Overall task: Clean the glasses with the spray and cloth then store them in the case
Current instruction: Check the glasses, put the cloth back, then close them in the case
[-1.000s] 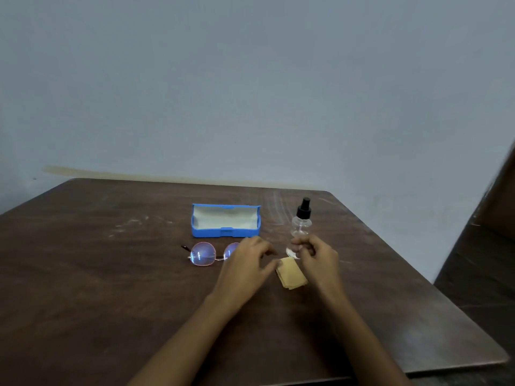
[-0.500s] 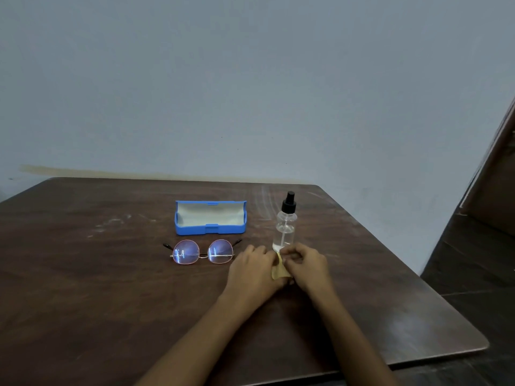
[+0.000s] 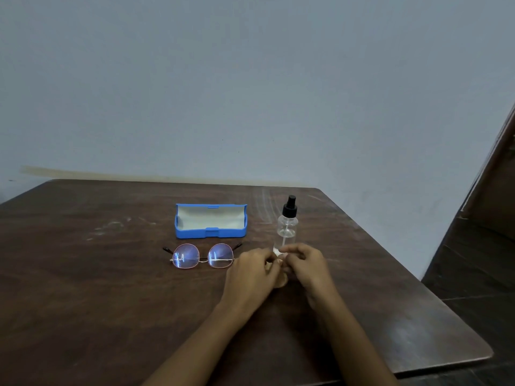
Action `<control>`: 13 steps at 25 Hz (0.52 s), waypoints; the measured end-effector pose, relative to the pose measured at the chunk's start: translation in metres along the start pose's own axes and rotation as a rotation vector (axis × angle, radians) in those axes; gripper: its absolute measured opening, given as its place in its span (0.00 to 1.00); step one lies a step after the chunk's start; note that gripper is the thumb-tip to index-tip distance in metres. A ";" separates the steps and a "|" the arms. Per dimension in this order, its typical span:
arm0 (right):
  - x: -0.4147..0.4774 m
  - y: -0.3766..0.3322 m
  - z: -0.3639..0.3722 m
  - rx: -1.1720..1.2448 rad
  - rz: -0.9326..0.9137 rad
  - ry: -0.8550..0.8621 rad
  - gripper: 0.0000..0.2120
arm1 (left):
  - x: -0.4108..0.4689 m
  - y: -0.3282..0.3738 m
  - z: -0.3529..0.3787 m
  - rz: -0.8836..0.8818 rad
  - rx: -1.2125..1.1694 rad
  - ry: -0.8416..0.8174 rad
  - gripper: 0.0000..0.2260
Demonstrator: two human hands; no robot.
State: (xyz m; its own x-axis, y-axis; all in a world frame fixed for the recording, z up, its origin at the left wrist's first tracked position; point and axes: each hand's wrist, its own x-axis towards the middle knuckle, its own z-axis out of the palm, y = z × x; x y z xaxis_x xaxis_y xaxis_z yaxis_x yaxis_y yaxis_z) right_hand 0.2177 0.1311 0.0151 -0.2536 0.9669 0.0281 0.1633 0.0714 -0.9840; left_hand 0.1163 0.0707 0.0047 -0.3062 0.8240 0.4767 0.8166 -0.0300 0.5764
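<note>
Round thin-framed glasses [image 3: 202, 256] lie on the brown table [image 3: 111, 288], lenses facing me. Behind them stands an open blue case [image 3: 211, 220] with a pale lining. A clear spray bottle [image 3: 287, 222] with a black nozzle stands upright to the right of the case. Just in front of the bottle, my left hand [image 3: 250, 277] and my right hand [image 3: 305, 264] are pinched together on a small tan cloth [image 3: 281, 280], of which only a sliver shows between them. My left hand is close to the right lens without touching it.
The table's right edge and rounded front corner [image 3: 473, 355] drop off to a dark floor [image 3: 479, 274]. A plain wall [image 3: 250, 93] rises behind the table's far edge.
Both hands have closed in on the cloth and lifted it between them, hiding most of it. The glasses, earlier half covered by my left hand, are now in full view.
</note>
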 end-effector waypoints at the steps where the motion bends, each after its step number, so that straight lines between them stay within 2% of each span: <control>1: -0.001 -0.001 0.001 0.033 0.008 -0.006 0.11 | 0.001 -0.001 0.000 -0.018 -0.070 -0.013 0.07; 6: -0.004 -0.008 0.004 0.109 0.024 -0.019 0.12 | 0.003 -0.005 0.002 -0.052 -0.233 -0.065 0.08; 10: -0.005 -0.013 0.007 0.240 -0.027 -0.041 0.15 | 0.008 -0.006 0.003 -0.028 -0.252 0.037 0.04; 13: -0.006 -0.013 0.008 0.302 -0.081 -0.088 0.15 | 0.012 -0.004 -0.007 -0.077 -0.298 0.055 0.03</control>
State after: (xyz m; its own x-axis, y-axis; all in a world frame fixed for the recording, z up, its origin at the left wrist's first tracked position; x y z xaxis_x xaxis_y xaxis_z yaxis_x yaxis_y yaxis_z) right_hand 0.2098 0.1220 0.0265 -0.3376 0.9353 0.1062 -0.1477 0.0587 -0.9873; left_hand 0.1062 0.0768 0.0123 -0.3943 0.7986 0.4548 0.6129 -0.1402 0.7776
